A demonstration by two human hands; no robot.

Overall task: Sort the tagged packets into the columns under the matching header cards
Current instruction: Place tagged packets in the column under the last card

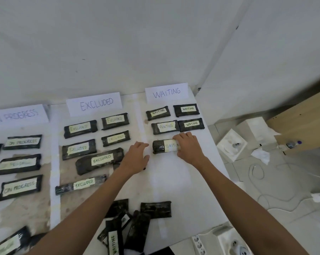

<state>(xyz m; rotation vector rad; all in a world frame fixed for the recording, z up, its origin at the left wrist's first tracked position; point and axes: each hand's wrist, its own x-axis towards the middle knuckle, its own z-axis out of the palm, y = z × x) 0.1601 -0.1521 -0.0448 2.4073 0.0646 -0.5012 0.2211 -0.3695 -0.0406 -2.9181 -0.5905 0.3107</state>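
Head view, looking down on a white table (174,190). The right hand (188,147) grips the right end of a black packet (160,147) with a pale tag reading WAITING. Its fingers curl over the packet's far edge and hide the end of the tag, and the thumb sits against the near edge. The packet lies flat on the table in the right column.

The left hand (137,157) rests palm down on the table just left of the packet. Its fingers are loose and straight, pointing toward the packet without touching it, and it holds nothing.

Just beyond the held packet lie four more WAITING packets (165,126), in two rows of two, and at the far end of the column stands the WAITING header card (166,92).

In the middle column, six EXCLUDED packets (80,128) lie below the EXCLUDED header card (95,103).

At the left edge, partly cut off, is the ON PROGRESS header card (17,115) with its ON PROGRESS packets (22,142) below it.

Between the forearms, at the near edge of the table, lies a loose heap of black packets (137,223), overlapping one another, one showing a WAITING tag
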